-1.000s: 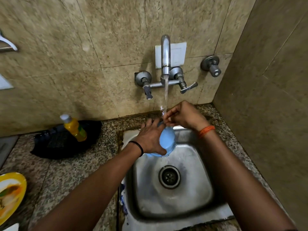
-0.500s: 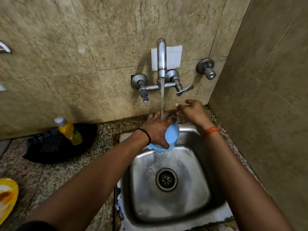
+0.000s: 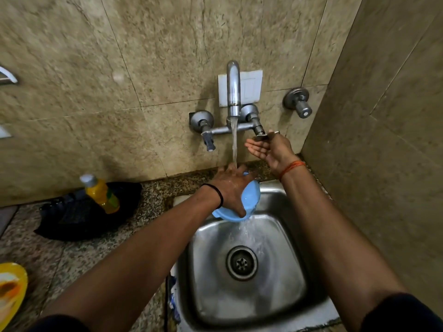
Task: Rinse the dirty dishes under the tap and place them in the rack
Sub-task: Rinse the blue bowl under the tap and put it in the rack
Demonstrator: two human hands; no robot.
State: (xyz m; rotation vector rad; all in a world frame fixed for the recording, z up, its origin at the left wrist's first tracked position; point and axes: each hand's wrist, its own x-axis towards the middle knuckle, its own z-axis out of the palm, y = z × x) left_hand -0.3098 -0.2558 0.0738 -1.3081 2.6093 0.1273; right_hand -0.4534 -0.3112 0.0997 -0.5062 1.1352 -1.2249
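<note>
A light blue bowl [image 3: 249, 197] is tipped over the back of the steel sink [image 3: 282, 236], and water spills off its lower edge. My left hand [image 3: 231, 188] grips it, thumb on the rim and fingers spread over its back, directly under the stream from the wall tap [image 3: 233, 92]. My right hand [image 3: 268, 147] is up at the tap's right lever [image 3: 260, 136]; its fingers are stretched out and the thumb touches the lever. A dirty yellow plate [image 3: 10, 288] lies at the lower left of the counter.
A black rack [image 3: 84, 216] sits on the granite counter left of the sink with a yellow bottle [image 3: 102, 194] standing in it. A tiled side wall [image 3: 383, 164] rises close on the right. The sink drain [image 3: 242, 262] is uncovered.
My right hand left the bowl and rose to the tap's right lever. My left hand kept hold of the bowl under the stream and tilted it, so water now pours off it.
</note>
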